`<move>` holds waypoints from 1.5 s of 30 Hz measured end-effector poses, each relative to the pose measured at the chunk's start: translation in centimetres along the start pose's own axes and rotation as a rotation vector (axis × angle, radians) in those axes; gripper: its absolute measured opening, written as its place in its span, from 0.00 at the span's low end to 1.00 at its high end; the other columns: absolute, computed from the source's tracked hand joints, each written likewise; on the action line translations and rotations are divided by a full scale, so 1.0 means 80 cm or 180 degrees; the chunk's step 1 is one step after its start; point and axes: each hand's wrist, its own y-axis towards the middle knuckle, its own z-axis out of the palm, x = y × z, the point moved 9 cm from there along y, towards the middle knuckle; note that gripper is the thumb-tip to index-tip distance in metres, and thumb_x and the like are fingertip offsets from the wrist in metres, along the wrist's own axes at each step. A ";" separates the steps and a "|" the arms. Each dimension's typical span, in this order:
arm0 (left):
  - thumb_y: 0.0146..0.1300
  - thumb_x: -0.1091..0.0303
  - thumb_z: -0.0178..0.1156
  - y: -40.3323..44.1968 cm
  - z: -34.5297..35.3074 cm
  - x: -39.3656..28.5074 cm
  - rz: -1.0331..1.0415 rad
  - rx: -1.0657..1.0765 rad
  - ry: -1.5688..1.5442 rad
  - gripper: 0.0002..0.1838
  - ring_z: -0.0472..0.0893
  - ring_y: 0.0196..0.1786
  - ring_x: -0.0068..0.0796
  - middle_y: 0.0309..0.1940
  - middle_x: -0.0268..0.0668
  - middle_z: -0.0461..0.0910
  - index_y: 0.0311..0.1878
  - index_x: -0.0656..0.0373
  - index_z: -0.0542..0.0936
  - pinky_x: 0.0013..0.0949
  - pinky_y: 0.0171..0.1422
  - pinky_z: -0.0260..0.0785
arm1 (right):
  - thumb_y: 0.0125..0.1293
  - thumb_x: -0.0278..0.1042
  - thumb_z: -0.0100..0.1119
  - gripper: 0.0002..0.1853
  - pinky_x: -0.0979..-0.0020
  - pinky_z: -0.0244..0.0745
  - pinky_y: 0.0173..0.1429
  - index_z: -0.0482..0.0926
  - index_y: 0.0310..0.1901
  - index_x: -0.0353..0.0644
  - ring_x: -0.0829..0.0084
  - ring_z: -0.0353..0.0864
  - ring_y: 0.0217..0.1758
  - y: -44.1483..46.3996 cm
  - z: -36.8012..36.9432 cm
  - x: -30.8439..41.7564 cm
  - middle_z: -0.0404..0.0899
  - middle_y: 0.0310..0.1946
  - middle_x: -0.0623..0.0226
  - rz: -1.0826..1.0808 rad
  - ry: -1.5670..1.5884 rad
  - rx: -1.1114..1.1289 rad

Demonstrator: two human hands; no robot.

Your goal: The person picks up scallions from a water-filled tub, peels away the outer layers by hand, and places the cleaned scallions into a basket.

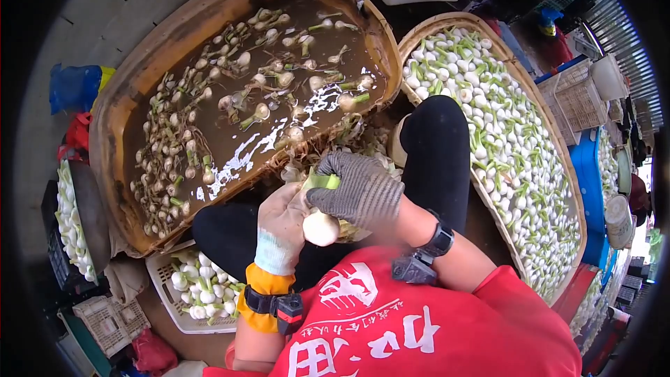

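Observation:
A white peeled garlic bulb point(321, 229) with a short green stem point(324, 181) is between my hands, above my lap. My left hand point(282, 218), in a pale work glove, is closed round it from the left side. From the right, my right hand point(361, 188), in a grey striped glove, has its fingers bent over the bulb and stem. Whether a small tool sits in the right fingers is hidden. Loose skins and trimmings point(352, 136) lie just beyond my hands.
Ahead on the left stands a brown tub point(112, 126) of muddy water with unpeeled bulbs. To the right is a long tub point(583, 230) full of white bulbs. A white basket point(164, 286) of peeled bulbs sits by my left leg. Blue containers point(588, 188) stand at far right.

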 end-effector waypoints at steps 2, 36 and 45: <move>0.74 0.56 0.56 0.003 -0.011 -0.005 0.0294 -0.0147 0.0439 0.18 0.79 0.32 0.17 0.32 0.31 0.82 0.46 0.65 0.81 0.21 0.37 0.71 | 0.53 0.48 0.69 0.19 0.61 0.76 0.43 0.79 0.35 0.39 0.57 0.81 0.34 -0.002 -0.002 -0.009 0.80 0.31 0.58 -0.0011 0.0144 0.0229; 0.59 0.64 0.68 0.344 0.007 0.198 -0.1021 0.2598 0.2668 0.23 0.82 0.46 0.33 0.45 0.40 0.85 0.57 0.62 0.77 0.35 0.54 0.73 | 0.64 0.45 0.66 0.13 0.62 0.76 0.41 0.81 0.37 0.42 0.58 0.82 0.36 0.042 -0.066 -0.105 0.79 0.32 0.59 0.0403 0.0193 -0.0298; 0.61 0.61 0.67 0.146 0.014 -0.033 -0.0092 0.1317 0.1523 0.19 0.81 0.45 0.29 0.44 0.39 0.82 0.53 0.59 0.82 0.31 0.54 0.72 | 0.50 0.55 0.76 0.36 0.63 0.77 0.54 0.77 0.57 0.42 0.60 0.83 0.50 0.055 -0.055 -0.050 0.81 0.48 0.58 0.0034 -0.0131 -0.0356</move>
